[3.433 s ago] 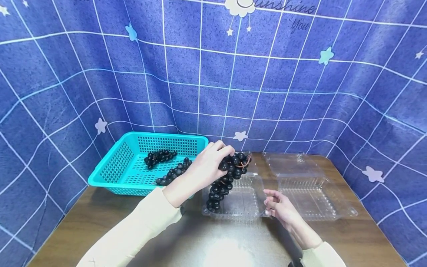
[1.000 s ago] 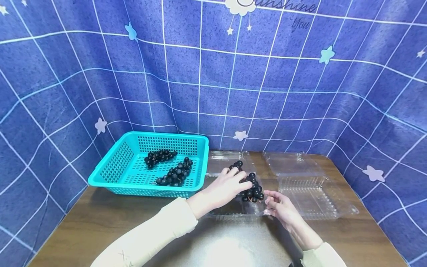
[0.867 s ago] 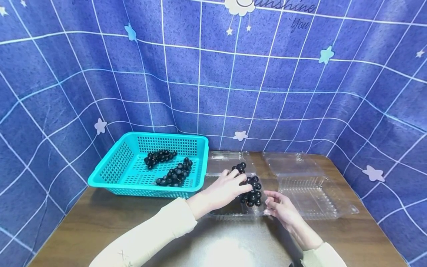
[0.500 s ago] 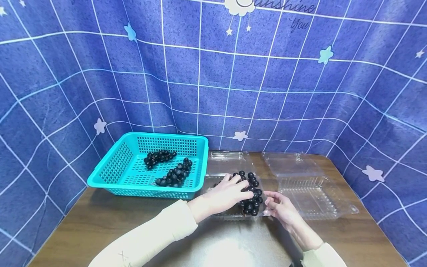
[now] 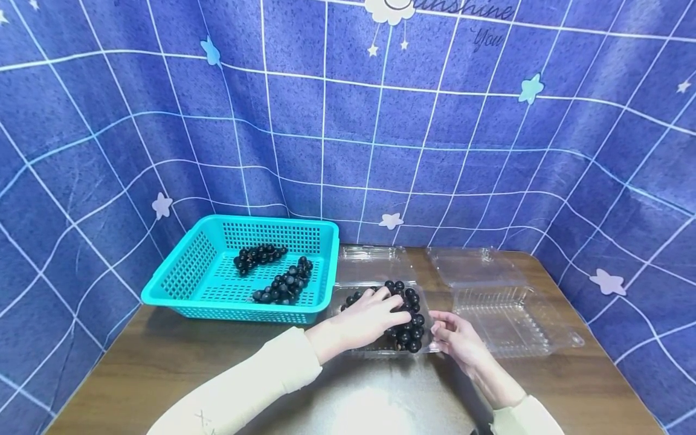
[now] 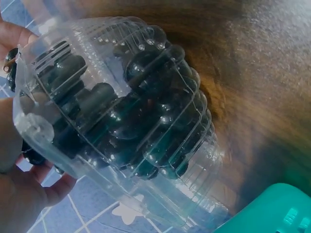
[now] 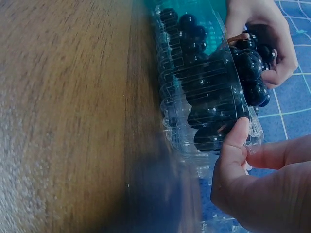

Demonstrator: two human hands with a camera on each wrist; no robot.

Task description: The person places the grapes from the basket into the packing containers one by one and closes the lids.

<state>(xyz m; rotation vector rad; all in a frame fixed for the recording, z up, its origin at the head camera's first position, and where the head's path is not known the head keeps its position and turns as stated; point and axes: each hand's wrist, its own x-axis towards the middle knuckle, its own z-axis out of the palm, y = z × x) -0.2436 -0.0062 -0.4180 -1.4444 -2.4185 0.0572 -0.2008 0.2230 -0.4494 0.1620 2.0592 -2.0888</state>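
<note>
My left hand (image 5: pixel 370 319) reaches over a clear plastic clamshell container (image 7: pixel 168 104) and grips a bunch of black grapes (image 5: pixel 409 335). Its fingers curl over the bunch, which lies mostly inside the container. Some grapes bulge above the rim, as the right wrist view shows. At the container's right front corner, my right hand (image 5: pixel 459 338) pinches the edge between thumb and fingers. Through the ribbed wall in the left wrist view, grapes (image 6: pixel 141 116) press close together. The container's lid (image 5: pixel 375 264) lies folded back behind it.
A turquoise perforated basket (image 5: pixel 154 290) stands at the left, holding two more bunches of black grapes (image 5: pixel 285 284). To the right is a second clear clamshell container (image 5: pixel 495 326), its lid (image 5: pixel 478 267) folded back. Behind the wooden table (image 5: pixel 261 374) hangs a blue gridded curtain (image 5: pixel 348 151).
My left hand has brought the grape bunch from above down into the container, turning it, then shifted it slightly toward the front. My right hand has stayed on the container's edge.
</note>
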